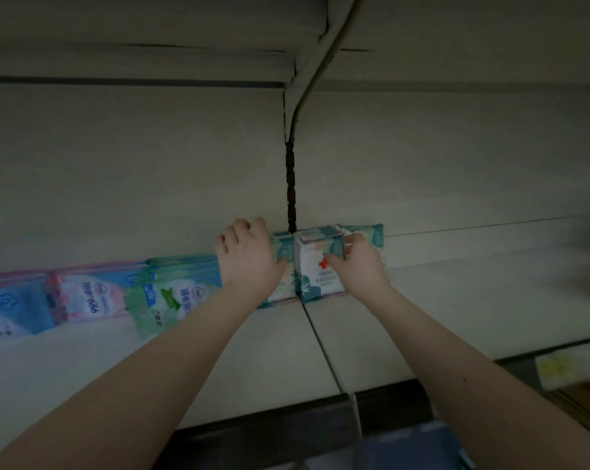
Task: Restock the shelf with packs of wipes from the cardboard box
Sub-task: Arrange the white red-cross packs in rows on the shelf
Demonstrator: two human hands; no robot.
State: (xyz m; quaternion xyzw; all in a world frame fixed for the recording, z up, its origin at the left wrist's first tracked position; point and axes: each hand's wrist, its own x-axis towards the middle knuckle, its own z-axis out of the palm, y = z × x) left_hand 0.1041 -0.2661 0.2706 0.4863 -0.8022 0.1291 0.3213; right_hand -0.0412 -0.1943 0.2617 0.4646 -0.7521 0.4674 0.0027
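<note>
Head camera looks along a pale shelf (456, 300), two boards meeting at a seam right in the middle, with a plain back panel (134, 164) rising behind it. A dark slotted strip (291, 184) runs up that panel, and a grey cable (317, 62) bends away above it. Over on the left, a row of blue and pink packs (49, 300) leans along the back, with a green pack (164, 300) tilted at its near end. Centre stage: the teal packs (315, 273) stand upright against the back panel, straddling the seam. Left hand (247, 256) grips their left side, fingers curled over the top, thumb on the front. Right hand (358, 266) pinches the upper right edge of the front pack. A yellowish label (565, 368), blurred, sits on the shelf's front rail at right.
</note>
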